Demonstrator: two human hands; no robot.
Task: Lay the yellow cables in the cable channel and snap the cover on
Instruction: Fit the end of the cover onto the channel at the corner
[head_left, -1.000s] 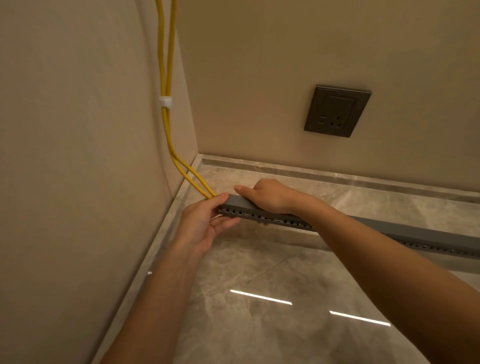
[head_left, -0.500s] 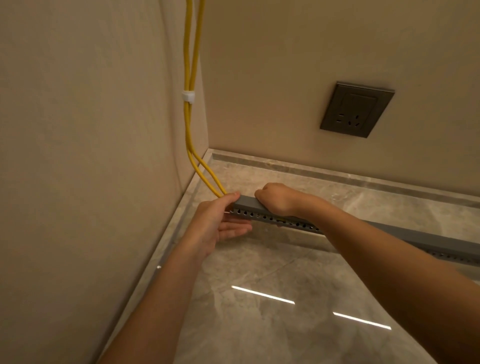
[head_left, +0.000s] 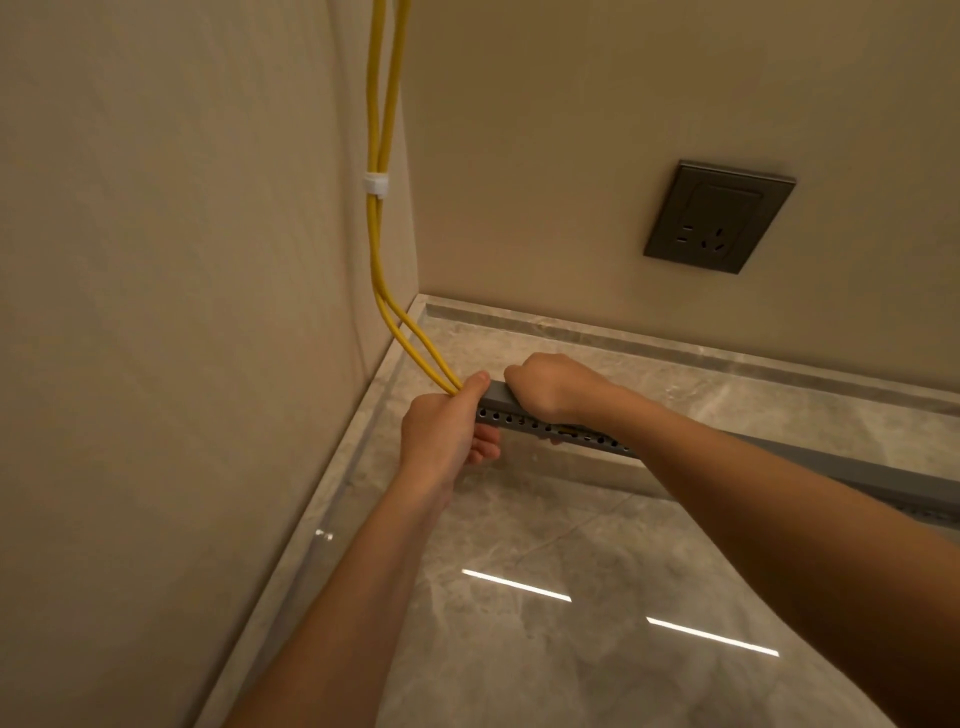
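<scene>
Two yellow cables run down the wall corner, held together by a white clip, and bend into the left end of a grey perforated cable channel lying on the marble floor. The grey cover sits on top of the channel. My left hand grips the channel's left end, thumb on top where the cables enter. My right hand is curled into a fist pressing down on the cover just to the right. A bit of yellow shows through the side holes.
Beige walls meet in a corner at the left. A dark wall socket sits on the back wall. A marble skirting runs along the wall base. The glossy floor reflects ceiling lights.
The view has shifted slightly, so the corner sits further right. My left hand closed tighter around the channel end and my right hand curled into a fist on the cover.
</scene>
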